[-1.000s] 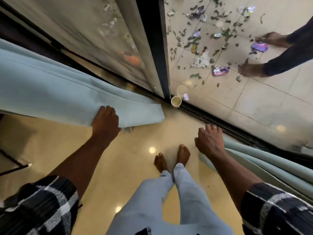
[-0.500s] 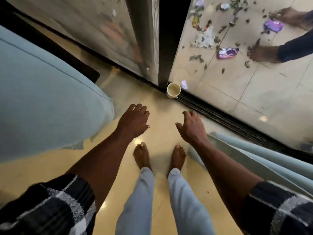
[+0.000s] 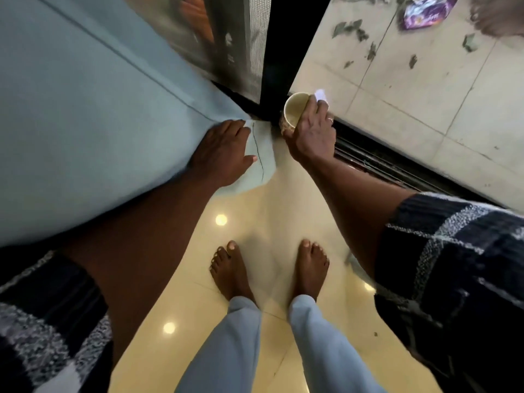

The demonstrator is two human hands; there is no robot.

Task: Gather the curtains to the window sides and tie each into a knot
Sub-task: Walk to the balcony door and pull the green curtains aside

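left hand [image 3: 224, 154] flat on curtain [image 3: 85, 114], fingers straight, no pinch; pressing or just resting, can't tell. curtain runs up and left from that hand, long axis along window, its corner ending just beside cup [image 3: 293, 109]. right hand [image 3: 310, 134] curled round cup at foot of post [image 3: 272, 46], by track [image 3: 382, 165]. curtain nearer left hand; right busy. glass and track hem me in ahead, open floor [image 3: 255, 211] toward me.

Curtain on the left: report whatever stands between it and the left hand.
Nothing visible stands between them: the left hand rests flat on the curtain near its lower corner. The right hand is occupied, though: it grips a cup beside the door track.
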